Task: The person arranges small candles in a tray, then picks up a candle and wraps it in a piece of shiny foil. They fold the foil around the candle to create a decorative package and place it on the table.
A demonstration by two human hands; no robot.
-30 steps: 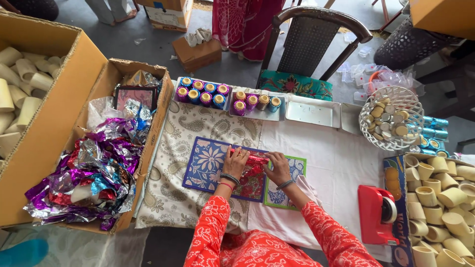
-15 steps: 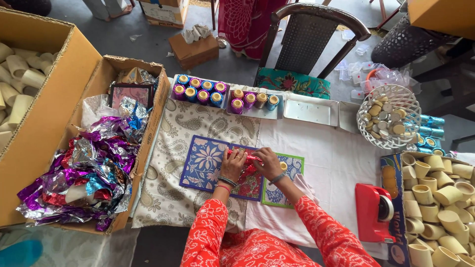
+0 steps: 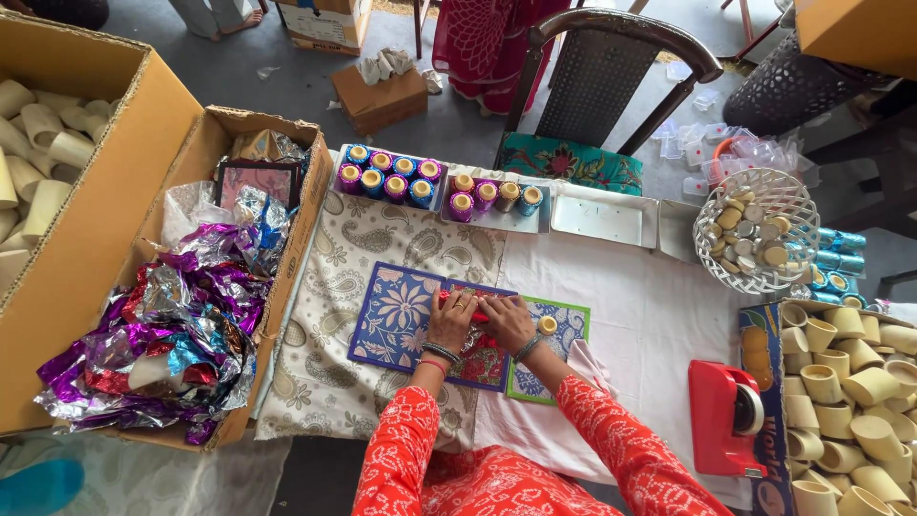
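My left hand [image 3: 453, 317] and my right hand [image 3: 508, 322] are pressed together over a piece of shiny red foil [image 3: 478, 355] lying on a blue patterned mat [image 3: 396, 311]. Both hands grip a small object wrapped in that foil; the object itself is mostly hidden under my fingers. A small round cream cap [image 3: 546, 325] lies just right of my right hand, on a green-edged mat [image 3: 564, 334]. Bangles sit on both wrists, and my sleeves are red with white dots.
A cardboard box of crumpled coloured foil [image 3: 181, 325] stands at left, next to a bigger box of cream cups [image 3: 38, 124]. Trays of foil-wrapped cups [image 3: 387, 177] line the far edge. At right are a white basket [image 3: 757, 229], a red tape dispenser [image 3: 726, 416] and another box of cups [image 3: 850, 401].
My hands have stayed on the foil-wrapped object, shifting slightly as they work it against the mat. The view has tilted a little.
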